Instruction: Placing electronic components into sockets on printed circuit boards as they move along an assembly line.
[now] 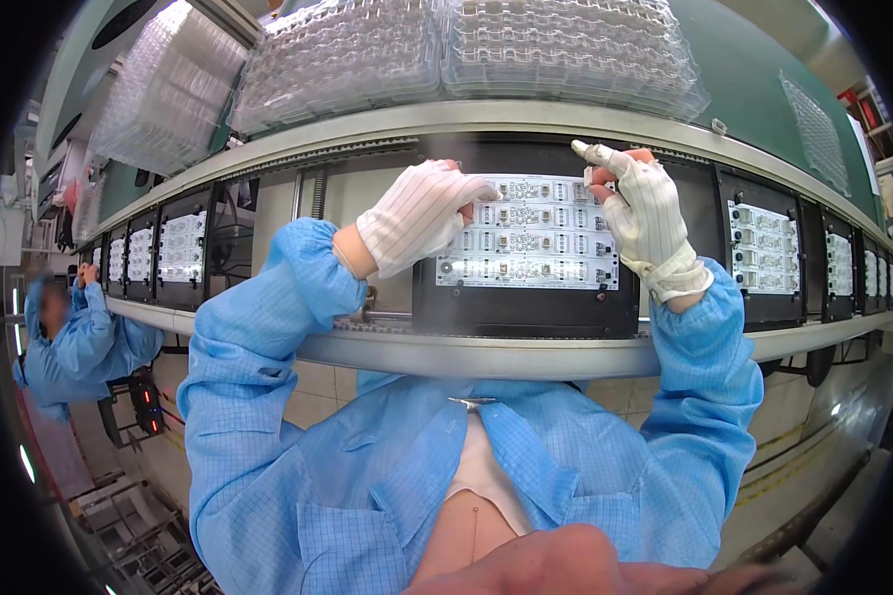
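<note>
A white panel of circuit boards [526, 270], made of several strips with small parts on them, lies in a black fixture [526, 317] in front of me. My left hand [417, 213], in a striped white glove with bare fingertips showing, reaches over the panel's upper left corner. Its fingers are drawn together there, and whatever they hold is hidden. At the upper right corner is my right hand [645, 203], gloved likewise. One white-covered finger points up and left, while the thumb and another finger bend together by the panel's edge around something too small to name.
Further fixtures with white panels stand along the line, right [764, 248] and left [181, 248]. A metal rail [486, 357] runs along the near side. Stacked clear plastic trays [566, 50] line the green bench behind. Another person [79, 337] in blue works at far left.
</note>
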Motion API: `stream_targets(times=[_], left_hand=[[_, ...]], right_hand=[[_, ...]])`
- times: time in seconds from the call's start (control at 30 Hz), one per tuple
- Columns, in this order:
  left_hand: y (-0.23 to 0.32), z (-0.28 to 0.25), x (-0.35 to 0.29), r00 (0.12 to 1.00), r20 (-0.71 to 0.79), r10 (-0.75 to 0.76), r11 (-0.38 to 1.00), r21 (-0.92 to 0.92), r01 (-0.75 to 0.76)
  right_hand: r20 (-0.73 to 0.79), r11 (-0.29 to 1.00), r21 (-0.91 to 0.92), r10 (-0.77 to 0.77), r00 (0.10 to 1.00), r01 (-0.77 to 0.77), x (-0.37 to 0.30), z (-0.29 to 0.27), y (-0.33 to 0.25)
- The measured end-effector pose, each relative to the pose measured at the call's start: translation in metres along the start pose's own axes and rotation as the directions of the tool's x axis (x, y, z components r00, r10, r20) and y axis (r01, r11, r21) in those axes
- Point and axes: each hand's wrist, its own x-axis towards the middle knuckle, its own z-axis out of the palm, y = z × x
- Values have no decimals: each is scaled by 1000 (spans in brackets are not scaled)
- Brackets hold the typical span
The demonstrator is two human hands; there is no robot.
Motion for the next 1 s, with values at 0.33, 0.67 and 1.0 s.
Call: stream_targets(times=[0.33,0.67,1.0], left_hand=[[3,23,6,996,22,86,941,327,-88],[2,26,1,904,-425,49,998,64,-24],[-10,17,-9,897,-441,0,999,-47,-23]], right_hand=[[101,959,109,252,962,-263,-17,-6,-5],[179,996,-53,78,981,-69,-26,3,14],[319,992,-112,95,943,-62,-14,-12,15]])
